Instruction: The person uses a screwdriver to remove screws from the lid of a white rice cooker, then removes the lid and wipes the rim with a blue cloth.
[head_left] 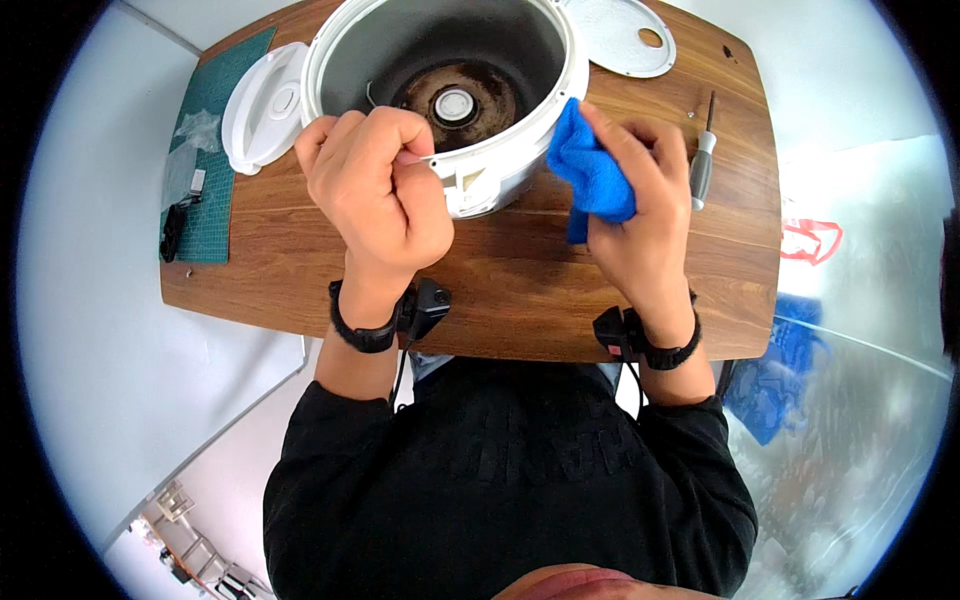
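A white rice cooker body [520, 150] stands open on the wooden table [290, 250], its dark inner well and round heating plate [455, 103] showing. My left hand [375, 190] grips the cooker's near rim with curled fingers. My right hand [640, 215] holds a blue cloth [592, 175] pressed against the cooker's outer right side.
A white lid [262, 105] lies left of the cooker, partly on a green cutting mat [205, 200] with small dark parts. A round white inner plate [620, 35] sits at the back right. A screwdriver [702, 160] lies right of my hand. Blue fabric [770, 380] lies on the floor.
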